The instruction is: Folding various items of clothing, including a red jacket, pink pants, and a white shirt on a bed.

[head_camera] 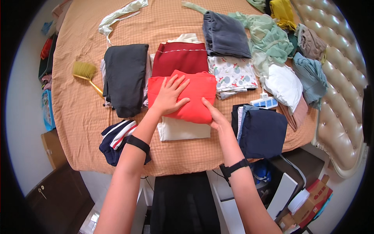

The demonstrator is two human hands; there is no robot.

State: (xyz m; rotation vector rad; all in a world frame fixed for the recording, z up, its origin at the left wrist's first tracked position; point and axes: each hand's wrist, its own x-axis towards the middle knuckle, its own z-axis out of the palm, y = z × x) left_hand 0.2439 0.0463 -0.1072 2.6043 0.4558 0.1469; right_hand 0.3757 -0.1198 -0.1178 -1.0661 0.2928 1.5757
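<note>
A bright red folded garment [196, 87] lies before me, on top of a folded white cloth [184, 130] and against a dark red folded garment [181, 60]. My left hand [171, 98] rests flat on the red fabric, palm down with fingers apart. At the bundle's lower right corner, my right hand [216, 116] has its thumb on top; its other fingers are partly hidden at the edge and underneath. To the left lies a stack topped by dark grey folded clothing [126, 77].
Right of me are a navy folded stack [264, 133], a power strip [267, 101], printed folded cloth [232, 74] and grey trousers [225, 35]. A brush [84, 70] and striped navy clothing [117, 143] lie left. A tufted headboard [336, 96] borders the bed [76, 140].
</note>
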